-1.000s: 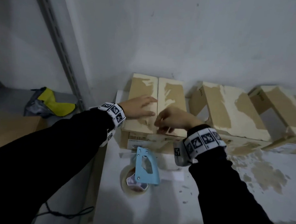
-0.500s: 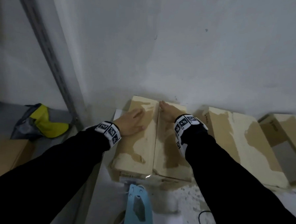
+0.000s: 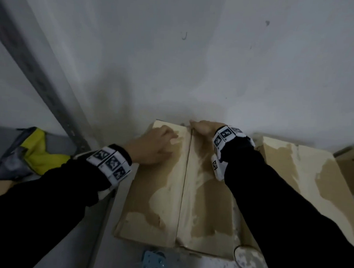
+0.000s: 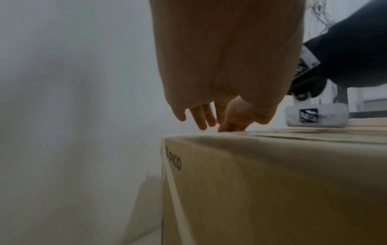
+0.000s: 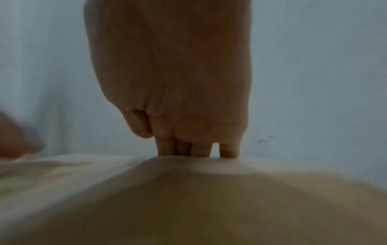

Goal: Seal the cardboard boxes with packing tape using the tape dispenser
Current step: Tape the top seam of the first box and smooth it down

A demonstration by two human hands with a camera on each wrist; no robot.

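Note:
A cardboard box (image 3: 164, 205) with patchy torn paper on top stands against the wall, its two top flaps closed along a centre seam. My left hand (image 3: 167, 142) lies flat on the far part of the left flap, its fingers (image 4: 204, 119) straight and touching the cardboard. My right hand (image 3: 201, 127) rests at the far end of the right flap beside the seam, with its fingers (image 5: 196, 149) reaching straight over the box's far edge by the wall. The blue tape dispenser (image 3: 153, 262) lies in front of the box, in neither hand.
Two more cardboard boxes (image 3: 293, 170) (image 3: 353, 163) stand to the right along the wall. A yellow and grey bag (image 3: 31, 153) lies at the left behind a slanted metal post (image 3: 41, 81). A black cable (image 3: 245, 262) curls at the box's front right corner.
My right hand has slid from the near end of the seam to the far edge of the box. My left hand has shifted farther along the left flap. The view has moved in closer.

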